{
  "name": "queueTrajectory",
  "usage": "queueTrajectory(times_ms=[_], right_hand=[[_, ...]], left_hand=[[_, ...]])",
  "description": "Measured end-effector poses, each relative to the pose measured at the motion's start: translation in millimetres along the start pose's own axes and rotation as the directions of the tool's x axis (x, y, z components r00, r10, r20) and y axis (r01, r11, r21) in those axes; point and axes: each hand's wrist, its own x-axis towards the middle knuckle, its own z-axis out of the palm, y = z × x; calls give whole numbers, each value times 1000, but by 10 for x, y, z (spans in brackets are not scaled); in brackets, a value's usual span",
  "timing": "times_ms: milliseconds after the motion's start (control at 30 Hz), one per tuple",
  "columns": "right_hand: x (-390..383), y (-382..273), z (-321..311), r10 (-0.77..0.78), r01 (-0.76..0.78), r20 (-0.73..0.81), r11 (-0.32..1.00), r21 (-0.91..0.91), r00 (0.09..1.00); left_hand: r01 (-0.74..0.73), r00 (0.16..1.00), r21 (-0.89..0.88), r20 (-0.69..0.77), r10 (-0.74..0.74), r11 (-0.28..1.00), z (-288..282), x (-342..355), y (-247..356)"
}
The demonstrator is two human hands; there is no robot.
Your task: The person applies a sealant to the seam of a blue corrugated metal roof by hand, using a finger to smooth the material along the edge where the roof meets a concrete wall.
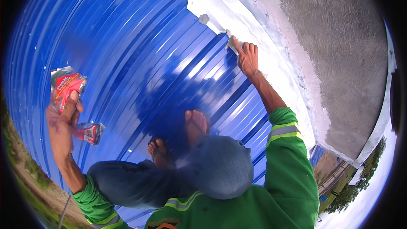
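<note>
At the left, my left hand (65,114) is closed around a crumpled red foil packet (68,85), its thumb lying over the front. The packet's lower end (90,132) sticks out below the fingers. My right hand (247,57) reaches up and right with one digit stretched out. That fingertip touches a small grey patch of paste (231,42) where the white flashing (271,72) meets the blue ribbed metal roofing (123,46). The other fingers of this hand are partly curled, and nothing shows in them.
More grey paste patches (204,19) dot the flashing's edge farther up. A rough grey wall (335,59) rises along the right. My sandalled feet (197,123) stand on the roofing below my bent knee (220,165). Ground and grass (32,171) show beyond the roof at lower left.
</note>
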Motion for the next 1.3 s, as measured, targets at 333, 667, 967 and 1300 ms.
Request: queueTrajectory(times_ms=[333,667,967,1300], right_hand=[[-61,-191,176,23,-22,55,999,-34,998],[-225,-294,59,-82,122,242,980,-155,967],[-165,-142,-7,-137,195,233,949,-247,963],[38,135,-96,-227,400,355,730,-554,907]], left_hand=[[-7,1000,-18,-7,7,1000,-3,-10,-14],[-13,999,-3,-43,13,1000,35,-27,2],[-16,998,8,-60,16,1000,57,-39,-4],[-24,998,12,-58,25,1000,2,-108,-17]])
